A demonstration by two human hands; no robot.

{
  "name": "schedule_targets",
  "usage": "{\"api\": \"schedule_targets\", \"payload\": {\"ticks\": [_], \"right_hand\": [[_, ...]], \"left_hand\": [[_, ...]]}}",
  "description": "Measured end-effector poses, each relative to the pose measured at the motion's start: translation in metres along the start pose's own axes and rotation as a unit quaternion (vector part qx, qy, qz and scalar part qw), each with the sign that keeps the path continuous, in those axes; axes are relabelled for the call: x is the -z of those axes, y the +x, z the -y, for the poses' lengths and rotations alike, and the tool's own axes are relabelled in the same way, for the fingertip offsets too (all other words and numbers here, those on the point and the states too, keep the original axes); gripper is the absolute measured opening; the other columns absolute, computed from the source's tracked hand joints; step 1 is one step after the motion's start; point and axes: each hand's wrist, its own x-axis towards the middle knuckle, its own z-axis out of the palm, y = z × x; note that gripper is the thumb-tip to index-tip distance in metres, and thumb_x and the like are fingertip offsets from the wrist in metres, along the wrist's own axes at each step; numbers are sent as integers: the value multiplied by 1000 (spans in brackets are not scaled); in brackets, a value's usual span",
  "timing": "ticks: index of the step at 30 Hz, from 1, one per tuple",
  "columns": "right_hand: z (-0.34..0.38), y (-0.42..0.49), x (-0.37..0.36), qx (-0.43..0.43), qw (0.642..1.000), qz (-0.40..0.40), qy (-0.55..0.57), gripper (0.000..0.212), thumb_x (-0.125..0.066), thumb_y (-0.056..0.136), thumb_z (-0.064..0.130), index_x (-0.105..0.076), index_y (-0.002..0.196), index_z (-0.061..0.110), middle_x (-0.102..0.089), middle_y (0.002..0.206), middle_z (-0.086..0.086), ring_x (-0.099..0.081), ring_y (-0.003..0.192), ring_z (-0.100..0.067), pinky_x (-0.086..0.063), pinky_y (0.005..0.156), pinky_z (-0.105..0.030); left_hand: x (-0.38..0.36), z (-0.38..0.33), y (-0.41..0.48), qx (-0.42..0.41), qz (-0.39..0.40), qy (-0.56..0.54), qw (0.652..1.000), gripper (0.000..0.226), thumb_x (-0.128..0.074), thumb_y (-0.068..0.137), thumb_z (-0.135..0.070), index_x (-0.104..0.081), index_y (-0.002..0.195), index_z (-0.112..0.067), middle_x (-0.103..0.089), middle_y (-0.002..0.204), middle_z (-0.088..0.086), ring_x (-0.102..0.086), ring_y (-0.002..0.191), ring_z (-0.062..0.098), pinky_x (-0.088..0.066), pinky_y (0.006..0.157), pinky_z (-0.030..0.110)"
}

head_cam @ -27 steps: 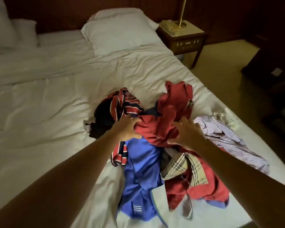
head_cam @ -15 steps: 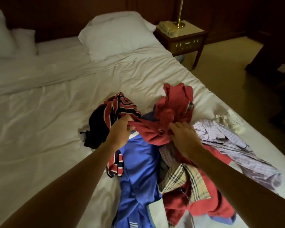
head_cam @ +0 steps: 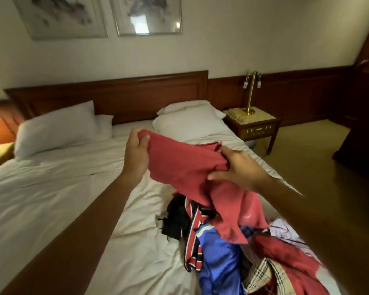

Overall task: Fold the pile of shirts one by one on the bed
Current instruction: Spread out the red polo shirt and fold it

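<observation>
Fingers point(head_cam: 146, 138) gripping red shirt point(head_cam: 185, 167); unlabelled.

A crumpled red shirt point(head_cam: 185, 167) hangs lifted above the pile of shirts point(head_cam: 232, 248), a jumble of blue, striped, plaid and black, on the white bed point(head_cam: 51, 199).

Whole left side and middle of the bed point(head_cam: 51, 199) is bare sheet, so loads of room there. The pile of shirts point(head_cam: 232, 248) hogs the near right edge, and two pillows point(head_cam: 58, 128) block the headboard end. Nightstand point(head_cam: 256, 126) sits just off the far right corner.
</observation>
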Motion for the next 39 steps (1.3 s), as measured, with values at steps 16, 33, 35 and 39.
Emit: {"api": "schedule_targets", "payload": {"ticks": [16,33,35,39], "right_hand": [[343,25,-50,76,995,-4,-68,64,-77,54,77,-51,84,28,-63,83,3,-56,77,-22,-41,66,-35],[363,41,-111,23,975,24,222,42,-59,97,37,-64,91,-5,-65,83,-9,-59,80,-22,-41,72,-35],[355,39,-137,34,992,-1,125,48,-51,95,58,-62,96,11,-69,89,-9,-63,89,-29,-43,76,-36],[329,26,-208,86,981,44,-166,76,-47,57,98,-38,100,35,-64,93,2,-64,89,-28,-38,67,-36]], "left_hand": [[450,-74,-2,-27,-181,236,954,31,-53,102,-24,-62,123,-2,-65,122,22,-58,114,38,-46,97,43],[542,-6,-21,105,-304,100,941,11,-57,99,-15,-66,106,-16,-66,111,18,-62,101,35,-52,92,44],[540,26,-32,125,-303,110,938,15,-55,100,-15,-64,107,-23,-65,112,13,-61,108,35,-51,96,47],[537,103,-59,135,-281,142,939,23,-46,103,-13,-62,120,-13,-60,110,15,-58,108,36,-46,87,41]]}}
